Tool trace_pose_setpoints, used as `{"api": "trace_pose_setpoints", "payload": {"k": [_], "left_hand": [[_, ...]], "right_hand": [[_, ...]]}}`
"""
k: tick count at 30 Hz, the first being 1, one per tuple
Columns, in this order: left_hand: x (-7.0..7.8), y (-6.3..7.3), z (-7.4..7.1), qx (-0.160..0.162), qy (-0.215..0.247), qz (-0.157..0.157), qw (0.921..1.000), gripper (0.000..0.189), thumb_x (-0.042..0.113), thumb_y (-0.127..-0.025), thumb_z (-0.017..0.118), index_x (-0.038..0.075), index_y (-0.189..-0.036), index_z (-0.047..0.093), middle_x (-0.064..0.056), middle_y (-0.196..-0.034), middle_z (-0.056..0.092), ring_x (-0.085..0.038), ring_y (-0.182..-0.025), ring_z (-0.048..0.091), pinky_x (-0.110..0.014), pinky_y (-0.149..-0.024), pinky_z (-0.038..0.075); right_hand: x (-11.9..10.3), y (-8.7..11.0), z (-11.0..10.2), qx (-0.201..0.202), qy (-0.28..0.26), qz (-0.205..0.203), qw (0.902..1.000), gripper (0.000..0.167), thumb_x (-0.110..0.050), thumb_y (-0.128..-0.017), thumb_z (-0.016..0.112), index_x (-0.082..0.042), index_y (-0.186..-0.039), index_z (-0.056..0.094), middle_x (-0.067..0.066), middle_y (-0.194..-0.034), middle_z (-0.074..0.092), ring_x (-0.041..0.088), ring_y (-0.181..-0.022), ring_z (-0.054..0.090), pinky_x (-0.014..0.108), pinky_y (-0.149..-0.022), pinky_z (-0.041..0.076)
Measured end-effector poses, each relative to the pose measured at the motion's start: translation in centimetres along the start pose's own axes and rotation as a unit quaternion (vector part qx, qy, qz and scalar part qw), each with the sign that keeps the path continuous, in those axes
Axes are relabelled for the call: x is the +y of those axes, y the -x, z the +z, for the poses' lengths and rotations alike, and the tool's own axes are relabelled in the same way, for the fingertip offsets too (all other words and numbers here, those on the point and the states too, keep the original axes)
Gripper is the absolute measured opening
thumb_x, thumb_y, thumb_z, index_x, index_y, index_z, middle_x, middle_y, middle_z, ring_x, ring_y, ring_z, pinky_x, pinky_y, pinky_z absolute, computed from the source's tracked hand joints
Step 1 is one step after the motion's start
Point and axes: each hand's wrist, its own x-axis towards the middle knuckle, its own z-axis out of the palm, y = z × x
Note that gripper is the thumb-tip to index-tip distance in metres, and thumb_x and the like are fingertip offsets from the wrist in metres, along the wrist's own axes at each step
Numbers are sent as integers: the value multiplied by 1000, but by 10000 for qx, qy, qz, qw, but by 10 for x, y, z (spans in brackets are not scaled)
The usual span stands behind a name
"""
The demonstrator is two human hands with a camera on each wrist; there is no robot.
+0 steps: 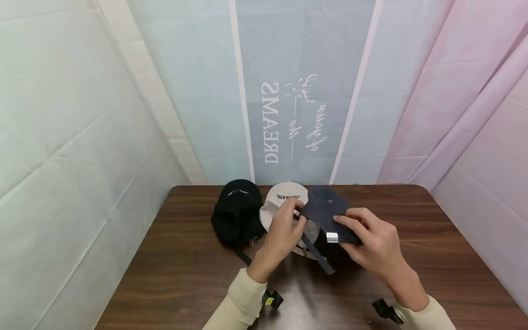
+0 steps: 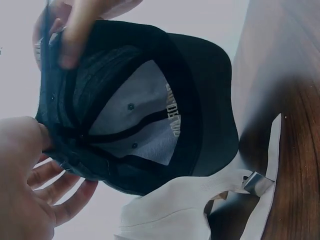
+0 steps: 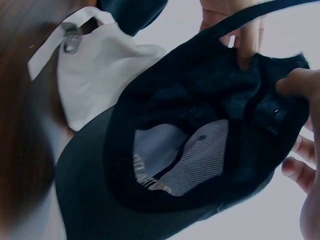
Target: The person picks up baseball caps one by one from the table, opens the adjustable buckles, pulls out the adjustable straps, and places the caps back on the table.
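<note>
Both hands hold a dark navy baseball cap (image 1: pixel 323 206) above the table, its inside and brim (image 2: pixel 212 110) showing in the wrist views. At the back edge, beside the opening, my left hand (image 1: pixel 282 231) pinches the cap between thumb and fingers. My right hand (image 1: pixel 377 238) grips the opposite side, thumb inside and fingers outside. Near the right fingers sits a silver buckle (image 1: pixel 332 237), and a loose dark strap (image 1: pixel 317 256) hangs below the cap. Pale lining panels (image 3: pixel 200 155) with lettering show inside it.
A white cap (image 1: pixel 274 206) with dark lettering lies behind the hands, its strap and metal buckle (image 2: pixel 257 183) toward the front. Left of it is a black cap (image 1: pixel 237 211). The brown wooden table (image 1: pixel 177 275) meets a fabric backdrop (image 1: pixel 206 91) at the back.
</note>
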Motion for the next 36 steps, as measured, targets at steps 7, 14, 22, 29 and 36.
{"api": "trace_pose_setpoints", "payload": {"k": [7,14,22,29,36], "left_hand": [[-1,2,1,97,204,-50,9997,12,1,-101,65,6,-111,61,-8,-105,67,-20,-95,72,-24,-80,62],[-1,3,6,65,484,-39,9988,14,-2,-99,66,5,-110,61,-11,-106,66,-22,-96,72,-27,-79,63],[-2,6,18,-413,797,-111,9959,18,-6,-96,65,5,-109,61,-10,-110,65,-19,-100,70,-22,-81,62],[-5,9,31,-943,339,-108,9949,15,0,-98,69,8,-109,63,-5,-111,65,-18,-99,66,-16,-82,58],[-12,8,42,-1168,-348,136,9925,13,9,-96,77,13,-105,67,0,-102,66,-13,-90,63,-11,-76,49]], "right_hand": [[13,26,-4,-581,394,634,9955,39,-31,-103,57,-5,-125,75,21,-112,68,30,-71,70,44,-50,53],[28,39,-15,-1070,865,1535,9785,68,8,-63,63,-2,-130,67,15,-113,65,24,-60,61,28,-43,31],[42,54,-18,-1573,1204,1937,9609,47,14,-70,75,1,-115,67,15,-106,64,12,-47,39,26,-44,28],[59,64,-14,-1742,1205,2046,9557,46,13,-69,76,-2,-112,68,15,-106,64,16,-47,41,31,-44,32],[75,77,-9,-1867,1040,2188,9521,43,13,-70,75,-1,-111,69,15,-105,65,23,-50,49,37,-44,37]]}}
